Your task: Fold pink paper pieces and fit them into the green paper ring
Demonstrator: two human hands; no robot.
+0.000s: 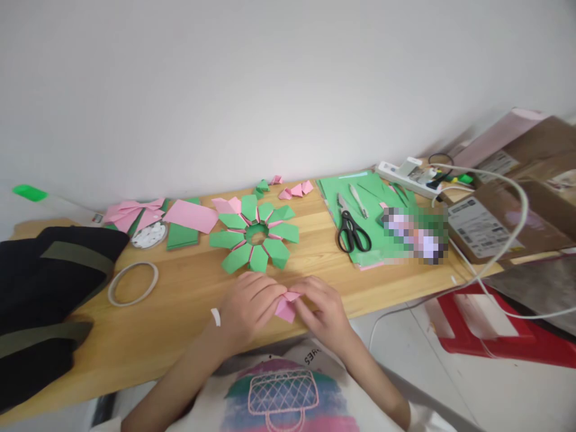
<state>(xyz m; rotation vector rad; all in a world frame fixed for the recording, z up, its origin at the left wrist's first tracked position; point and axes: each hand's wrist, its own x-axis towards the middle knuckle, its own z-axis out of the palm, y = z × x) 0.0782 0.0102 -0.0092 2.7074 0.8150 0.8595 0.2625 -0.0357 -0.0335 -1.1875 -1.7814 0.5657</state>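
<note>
A small folded piece of pink paper [285,308] is pinched between both hands close to the table's front edge. My left hand [252,303] grips its left side, fingers bent over the top. From the right, my right hand [321,309] pinches the upper right part with thumb and fingers. Just beyond the hands lies a ring-shaped paper flower [258,258] with green petals, pink folds between them and a hole at its centre. Farther back are several small folded pink pieces [297,191] and a green folded piece [261,187].
Black-handled scissors [353,234] and a craft knife [359,201] lie on green paper sheets [328,186]. Left are pink sheets [191,216], a tape roll [134,283] and dark cloth [54,276]. A power strip [409,177], cables and cardboard boxes [508,216] stand right.
</note>
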